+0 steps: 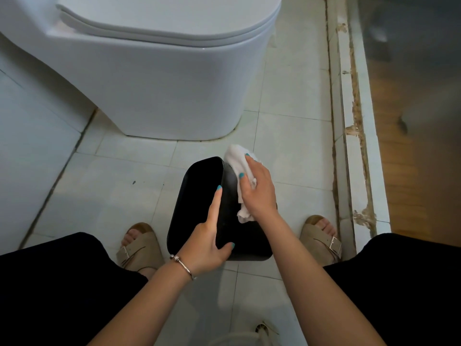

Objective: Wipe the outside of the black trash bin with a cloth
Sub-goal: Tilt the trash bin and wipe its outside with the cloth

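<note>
The black trash bin (pixel 197 196) lies tipped on the tiled floor between my feet, its open mouth turned to the left. My left hand (pixel 208 242) holds the bin at its near rim, with the index finger stretched along the edge and the thumb on the outer side. My right hand (pixel 258 188) presses a white cloth (pixel 237 158) flat against the upper outside wall of the bin. Part of the cloth bunches out below the palm.
A white toilet (pixel 154 78) stands just beyond the bin. A worn raised threshold (pixel 354 116) runs along the right, with wooden floor past it. My sandalled feet (pixel 139 243) flank the bin on pale tiles. A pale object (pixel 249 337) sits at the bottom edge.
</note>
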Action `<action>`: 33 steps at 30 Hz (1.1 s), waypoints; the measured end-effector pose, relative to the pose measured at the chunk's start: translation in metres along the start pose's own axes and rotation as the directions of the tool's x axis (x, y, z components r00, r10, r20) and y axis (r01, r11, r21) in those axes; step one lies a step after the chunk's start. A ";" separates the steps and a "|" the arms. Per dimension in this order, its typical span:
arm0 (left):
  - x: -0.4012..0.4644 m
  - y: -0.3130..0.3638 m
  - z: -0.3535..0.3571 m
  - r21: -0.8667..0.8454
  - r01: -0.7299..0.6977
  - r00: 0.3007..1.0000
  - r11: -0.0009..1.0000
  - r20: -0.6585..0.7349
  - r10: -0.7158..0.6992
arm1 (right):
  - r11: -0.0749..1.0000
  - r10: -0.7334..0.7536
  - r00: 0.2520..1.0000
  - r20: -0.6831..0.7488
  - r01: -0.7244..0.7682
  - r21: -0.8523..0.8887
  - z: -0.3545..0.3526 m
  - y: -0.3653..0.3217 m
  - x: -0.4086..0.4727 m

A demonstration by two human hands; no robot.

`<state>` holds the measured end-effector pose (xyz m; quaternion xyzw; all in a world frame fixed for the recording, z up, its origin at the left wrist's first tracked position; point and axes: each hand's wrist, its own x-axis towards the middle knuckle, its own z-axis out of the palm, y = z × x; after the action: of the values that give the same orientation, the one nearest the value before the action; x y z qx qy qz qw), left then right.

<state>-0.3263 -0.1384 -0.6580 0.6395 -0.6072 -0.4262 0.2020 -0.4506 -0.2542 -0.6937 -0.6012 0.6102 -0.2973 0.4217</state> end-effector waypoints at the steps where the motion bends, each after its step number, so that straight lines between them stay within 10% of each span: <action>1: 0.000 -0.002 -0.001 -0.012 0.001 1.000 1.000 -0.006 -0.001 | 1.000 0.009 1.000 -0.010 -0.010 -0.006 0.000 0.006 0.000; 20: 0.000 -0.006 0.003 -0.152 -0.014 0.997 0.988 -0.073 0.003 | 0.919 0.390 0.914 -0.109 -0.395 -0.024 -0.014 0.063 -0.003; 33: 0.009 -0.003 0.001 -0.075 -0.010 0.999 0.997 -0.033 0.007 | 0.976 0.207 0.975 -0.079 -0.200 0.085 0.009 -0.007 -0.055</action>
<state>-0.3259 -0.1458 -0.6631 0.6358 -0.5901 -0.4372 0.2374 -0.4434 -0.1999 -0.6834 -0.5052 0.6749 -0.3017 0.4453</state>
